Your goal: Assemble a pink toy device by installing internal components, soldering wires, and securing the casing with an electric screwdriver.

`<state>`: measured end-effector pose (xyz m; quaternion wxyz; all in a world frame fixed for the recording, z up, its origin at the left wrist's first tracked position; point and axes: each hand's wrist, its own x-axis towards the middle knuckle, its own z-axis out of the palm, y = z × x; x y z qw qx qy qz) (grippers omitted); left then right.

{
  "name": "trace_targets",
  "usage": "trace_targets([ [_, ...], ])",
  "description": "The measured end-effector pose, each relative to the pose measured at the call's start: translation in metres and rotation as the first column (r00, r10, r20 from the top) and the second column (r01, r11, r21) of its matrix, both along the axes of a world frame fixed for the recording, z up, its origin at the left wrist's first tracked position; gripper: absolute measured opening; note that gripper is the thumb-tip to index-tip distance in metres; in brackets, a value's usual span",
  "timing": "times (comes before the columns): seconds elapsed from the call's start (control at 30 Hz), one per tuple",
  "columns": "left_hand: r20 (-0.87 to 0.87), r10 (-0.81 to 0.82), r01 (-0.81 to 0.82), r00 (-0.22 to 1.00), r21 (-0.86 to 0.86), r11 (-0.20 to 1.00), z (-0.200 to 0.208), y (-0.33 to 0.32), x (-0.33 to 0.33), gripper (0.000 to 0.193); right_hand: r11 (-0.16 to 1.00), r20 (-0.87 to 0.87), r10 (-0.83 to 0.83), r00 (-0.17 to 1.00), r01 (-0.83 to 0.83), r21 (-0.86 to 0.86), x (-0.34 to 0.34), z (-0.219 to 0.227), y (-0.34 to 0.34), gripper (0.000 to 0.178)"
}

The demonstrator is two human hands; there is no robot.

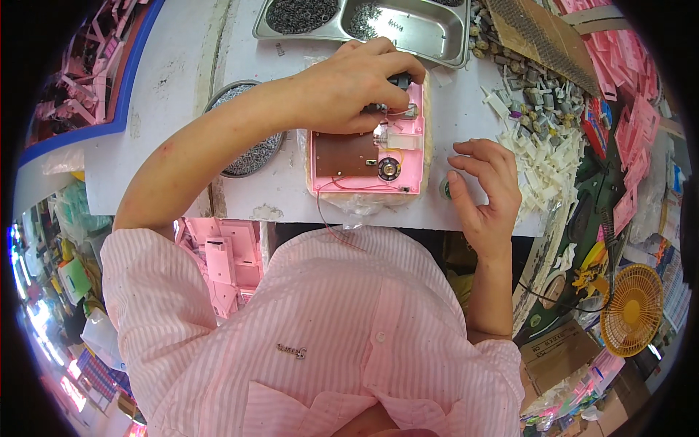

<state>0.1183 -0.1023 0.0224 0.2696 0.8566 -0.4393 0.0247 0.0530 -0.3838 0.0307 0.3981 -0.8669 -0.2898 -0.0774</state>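
Note:
My left hand (357, 81) reaches across the top of a pink plastic housing (416, 160), its fingers curled onto a small black part (400, 80) at the upper right corner. What the fingertips do under the palm is partly hidden. Inside the housing are a brown board (342, 154), a small round speaker (389, 169), a whitish block (405, 140) and thin wires (325, 211) trailing off the front edge. To the right of it, my right hand (489, 186) hovers with fingers apart and bent, thumb close to a small green round thing (445, 189).
Behind the housing is a metal tray (429, 54) with springs. A round dish of screws (247, 162) stands left. Small motors (542, 95) and white plastic parts (539, 167) are heaped at right. A yellow fan (632, 309) sits at far right; pink parts (222, 251) lie below the table's edge.

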Motion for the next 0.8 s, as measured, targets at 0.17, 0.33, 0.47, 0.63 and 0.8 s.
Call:
trace_targets([
  [0.17,-0.079,-0.115,0.113,0.99,-0.037,0.993,0.006,0.01,0.013,0.017,1.0,0.009,0.006,1.0,-0.006,0.006,0.001,-0.002,0.001,0.018],
  [0.33,-0.069,-0.078,0.081,0.995,0.04,0.996,0.007,0.01,0.01,0.017,1.0,0.006,0.018,1.0,-0.018,0.021,0.004,-0.002,0.002,0.019],
  [0.47,0.007,0.007,-0.008,1.0,0.113,0.994,0.007,0.002,-0.001,0.019,0.999,0.003,0.03,1.0,-0.03,0.026,0.004,0.0,0.003,0.019],
  [0.63,0.036,0.043,-0.047,0.998,0.117,0.992,0.004,-0.003,-0.003,0.02,0.999,0.017,0.04,0.999,-0.04,0.02,0.004,0.002,0.005,0.02],
  [0.8,-0.036,-0.009,0.01,0.999,0.035,0.999,0.001,0.009,0.001,0.02,1.0,0.034,0.022,0.999,-0.023,0.016,0.002,0.006,0.0,0.02],
])
